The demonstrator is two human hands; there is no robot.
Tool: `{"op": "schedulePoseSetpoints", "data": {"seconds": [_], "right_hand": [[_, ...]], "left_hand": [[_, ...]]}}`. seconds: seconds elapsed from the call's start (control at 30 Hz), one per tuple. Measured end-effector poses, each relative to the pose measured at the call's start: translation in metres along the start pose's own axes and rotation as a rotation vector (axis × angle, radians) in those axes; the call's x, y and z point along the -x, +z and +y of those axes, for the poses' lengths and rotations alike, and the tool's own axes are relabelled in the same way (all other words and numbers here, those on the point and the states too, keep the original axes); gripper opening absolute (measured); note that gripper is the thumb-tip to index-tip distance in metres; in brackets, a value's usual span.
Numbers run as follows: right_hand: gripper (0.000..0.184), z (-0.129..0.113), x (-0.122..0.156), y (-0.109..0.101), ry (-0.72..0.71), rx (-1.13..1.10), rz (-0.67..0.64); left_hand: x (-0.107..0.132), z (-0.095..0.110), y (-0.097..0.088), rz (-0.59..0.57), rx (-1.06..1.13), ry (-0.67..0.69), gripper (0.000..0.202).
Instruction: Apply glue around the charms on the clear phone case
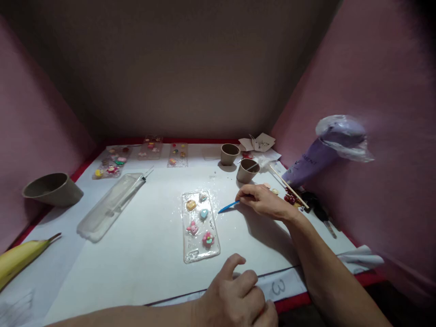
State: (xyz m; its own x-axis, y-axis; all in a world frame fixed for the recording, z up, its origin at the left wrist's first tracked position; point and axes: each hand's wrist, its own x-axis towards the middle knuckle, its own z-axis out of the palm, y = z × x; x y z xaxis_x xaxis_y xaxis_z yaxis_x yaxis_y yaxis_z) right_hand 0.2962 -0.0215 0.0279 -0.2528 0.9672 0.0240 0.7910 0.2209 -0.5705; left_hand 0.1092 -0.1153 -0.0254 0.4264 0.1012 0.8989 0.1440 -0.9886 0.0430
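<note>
- Blue tool (229, 207) is sitting pinched between the thumb and fingertips of the right hand (264, 200), its tip poking out leftward past the fingers.
- The clear phone case (200, 225) is lying flat just beyond that tip, carrying heart, rabbit and flower charms.
- The left hand (238, 295) is resting nearer the body, fingers curled together, thumb lifted, gripping nothing visible.
- A handwritten "3" is showing on the paper sheet (278, 287) beside those knuckles.
- The purple piping bag (323, 152), beyond the right fingers, is showing the letters "MENT".

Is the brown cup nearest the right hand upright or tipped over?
Upright: the brown cup stands on its base, mouth facing up, behind the right hand.
</note>
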Motion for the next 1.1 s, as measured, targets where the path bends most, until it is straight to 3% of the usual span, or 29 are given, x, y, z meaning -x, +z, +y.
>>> {"op": "schedulePoseSetpoints", "data": {"seconds": [0.2, 0.53, 0.93, 1.1], "right_hand": [[0.021, -0.002, -0.004, 0.012, -0.029, 0.114, 0.144], [0.024, -0.011, -0.009, 0.029, 0.048, 0.063, 0.306], [0.018, -0.010, -0.017, 0.036, -0.107, 0.111, 0.334], [0.024, -0.008, -0.019, 0.035, -0.164, 0.053, 0.336]], "left_hand": [[-0.001, 0.000, 0.001, 0.019, 0.025, 0.003, 0.018], [0.000, -0.001, 0.002, 0.033, 0.031, 0.004, 0.021], [0.002, 0.000, 0.002, 0.025, 0.017, 0.002, 0.018], [0.002, -0.001, 0.002, 0.007, 0.025, 0.007, 0.016]]}}
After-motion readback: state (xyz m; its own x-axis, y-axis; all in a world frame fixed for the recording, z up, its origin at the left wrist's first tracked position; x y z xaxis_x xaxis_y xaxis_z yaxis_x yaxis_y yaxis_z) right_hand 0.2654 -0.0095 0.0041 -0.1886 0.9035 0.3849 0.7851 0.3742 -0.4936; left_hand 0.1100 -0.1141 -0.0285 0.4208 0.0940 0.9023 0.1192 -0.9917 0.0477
